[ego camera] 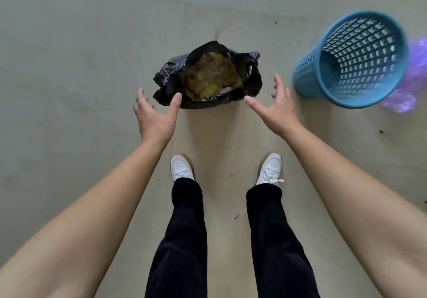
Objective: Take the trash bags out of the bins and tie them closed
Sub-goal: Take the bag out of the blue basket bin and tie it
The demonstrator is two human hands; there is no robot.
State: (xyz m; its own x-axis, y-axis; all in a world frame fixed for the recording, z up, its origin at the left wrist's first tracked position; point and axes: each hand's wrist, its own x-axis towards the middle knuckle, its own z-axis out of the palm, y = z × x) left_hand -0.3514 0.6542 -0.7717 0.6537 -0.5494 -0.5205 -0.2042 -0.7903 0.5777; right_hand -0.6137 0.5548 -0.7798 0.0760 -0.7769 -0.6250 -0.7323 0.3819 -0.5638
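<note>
A black trash bag point(251, 73) stands on the floor ahead of my feet, its mouth spread wide over yellow-brown leaves and scraps. My left hand point(155, 117) hovers at the bag's near left corner, fingers spread, holding nothing. My right hand point(276, 110) hovers at the bag's near right side, also spread and empty. Neither hand touches the bag. A blue plastic mesh bin point(351, 59) stands to the right with nothing visible inside it.
A crumpled purple plastic bag point(413, 76) lies behind the blue bin at the right edge. The floor point(80, 66) is plain pale grey with small dark specks. My white shoes and black trousers are directly below the hands.
</note>
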